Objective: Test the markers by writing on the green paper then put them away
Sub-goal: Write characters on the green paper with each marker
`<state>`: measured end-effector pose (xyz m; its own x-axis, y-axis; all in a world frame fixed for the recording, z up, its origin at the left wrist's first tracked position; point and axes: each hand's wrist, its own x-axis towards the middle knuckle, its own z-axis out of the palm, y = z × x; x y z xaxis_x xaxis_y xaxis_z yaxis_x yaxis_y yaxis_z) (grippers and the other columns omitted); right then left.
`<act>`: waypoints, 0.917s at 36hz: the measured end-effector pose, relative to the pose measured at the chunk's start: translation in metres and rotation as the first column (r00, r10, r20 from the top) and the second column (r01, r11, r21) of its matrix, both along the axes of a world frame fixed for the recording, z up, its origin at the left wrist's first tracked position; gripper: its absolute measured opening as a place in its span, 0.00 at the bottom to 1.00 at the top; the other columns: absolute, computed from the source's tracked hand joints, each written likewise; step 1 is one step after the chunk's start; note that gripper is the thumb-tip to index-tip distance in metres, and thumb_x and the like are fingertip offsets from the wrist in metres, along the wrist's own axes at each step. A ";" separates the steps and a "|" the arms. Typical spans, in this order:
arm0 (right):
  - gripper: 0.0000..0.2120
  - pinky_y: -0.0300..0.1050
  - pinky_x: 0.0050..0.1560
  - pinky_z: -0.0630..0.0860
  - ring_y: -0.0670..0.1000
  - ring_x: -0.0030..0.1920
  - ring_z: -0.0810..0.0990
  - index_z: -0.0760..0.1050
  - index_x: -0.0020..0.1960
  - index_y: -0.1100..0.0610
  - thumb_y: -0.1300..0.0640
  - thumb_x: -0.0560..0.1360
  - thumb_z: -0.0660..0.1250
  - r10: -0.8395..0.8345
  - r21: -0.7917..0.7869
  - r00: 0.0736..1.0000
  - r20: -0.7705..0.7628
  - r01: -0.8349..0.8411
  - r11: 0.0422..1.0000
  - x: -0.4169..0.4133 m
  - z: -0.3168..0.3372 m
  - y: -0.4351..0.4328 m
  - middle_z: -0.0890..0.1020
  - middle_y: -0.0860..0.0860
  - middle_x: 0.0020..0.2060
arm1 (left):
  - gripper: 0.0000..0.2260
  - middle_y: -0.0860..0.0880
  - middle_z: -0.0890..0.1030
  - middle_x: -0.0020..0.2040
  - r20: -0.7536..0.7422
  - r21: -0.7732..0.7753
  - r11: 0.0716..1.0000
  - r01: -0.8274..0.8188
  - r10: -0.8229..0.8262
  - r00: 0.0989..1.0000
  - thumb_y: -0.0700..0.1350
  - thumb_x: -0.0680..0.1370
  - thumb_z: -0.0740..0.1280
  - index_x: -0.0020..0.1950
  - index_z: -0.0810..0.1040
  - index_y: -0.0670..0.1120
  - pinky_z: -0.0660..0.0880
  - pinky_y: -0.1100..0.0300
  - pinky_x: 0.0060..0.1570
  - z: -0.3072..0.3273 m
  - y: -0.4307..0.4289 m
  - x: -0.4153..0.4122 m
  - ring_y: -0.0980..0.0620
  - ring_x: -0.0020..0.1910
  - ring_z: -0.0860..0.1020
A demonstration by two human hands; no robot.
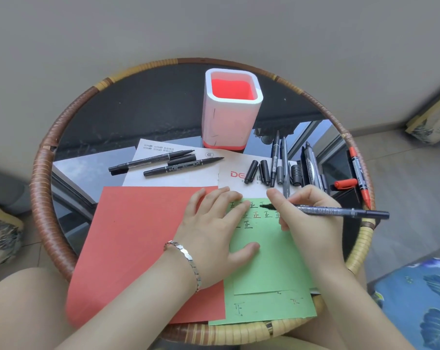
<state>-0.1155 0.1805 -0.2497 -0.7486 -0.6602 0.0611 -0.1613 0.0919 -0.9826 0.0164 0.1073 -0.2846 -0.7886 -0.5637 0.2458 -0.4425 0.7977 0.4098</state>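
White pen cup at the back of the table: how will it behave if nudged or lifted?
The pen cup looks empty, so it is probably light to lift. It stands taller than it is wide, so a push near the rim may tip it. On the glossy table a low push would likely slide it.

The marker [340, 212] with its tip on the green paper [269, 269] says "DOUBLE MARKER" in pale letters. The green paper has the sign "正" written many times in black and once in red. The right sheet [232, 185] shows red letters "DE"; the rest is hidden. The left sheet [163, 179] has a round "CCC" mark, and its small print is too tiny to read.
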 end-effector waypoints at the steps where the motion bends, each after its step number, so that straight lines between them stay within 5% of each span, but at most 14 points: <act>1: 0.17 0.31 0.25 0.67 0.43 0.19 0.68 0.66 0.28 0.60 0.60 0.68 0.73 -0.025 0.000 1.000 -0.011 0.025 1.000 0.001 -0.003 0.000 0.71 0.48 0.16 | 0.27 0.50 0.77 0.57 -0.002 0.001 1.000 -0.001 0.001 1.000 0.62 0.67 0.58 0.59 0.76 0.48 0.54 0.49 0.63 0.000 0.000 0.000 0.51 0.62 0.65; 9: 0.18 0.37 0.24 0.61 0.49 0.22 0.63 0.60 0.25 0.58 0.71 0.66 0.64 -0.117 0.021 0.989 -0.093 0.119 0.993 0.005 -0.016 -0.001 0.66 0.57 0.21 | 0.27 0.50 0.77 0.57 0.006 0.020 1.000 -0.005 0.005 1.000 0.62 0.67 0.57 0.59 0.76 0.48 0.54 0.49 0.63 0.002 0.000 0.000 0.49 0.63 0.68; 15: 0.13 0.41 0.27 0.62 0.51 0.24 0.65 0.61 0.25 0.60 0.66 0.63 0.64 -0.088 0.042 0.986 -0.142 0.095 0.995 0.008 -0.016 -0.002 0.69 0.67 0.22 | 0.28 0.49 0.77 0.58 0.004 0.023 1.000 -0.001 0.001 1.000 0.62 0.67 0.57 0.60 0.76 0.48 0.53 0.49 0.64 0.002 0.000 0.000 0.51 0.63 0.64; 33: 0.12 0.42 0.29 0.62 0.54 0.24 0.67 0.61 0.25 0.59 0.63 0.61 0.64 -0.073 0.065 0.981 -0.180 0.086 0.994 0.007 -0.017 -0.005 0.70 0.69 0.24 | 0.28 0.49 0.76 0.58 0.035 0.038 0.999 -0.004 0.003 0.999 0.63 0.67 0.57 0.60 0.75 0.48 0.53 0.50 0.64 0.005 0.001 0.000 0.49 0.63 0.67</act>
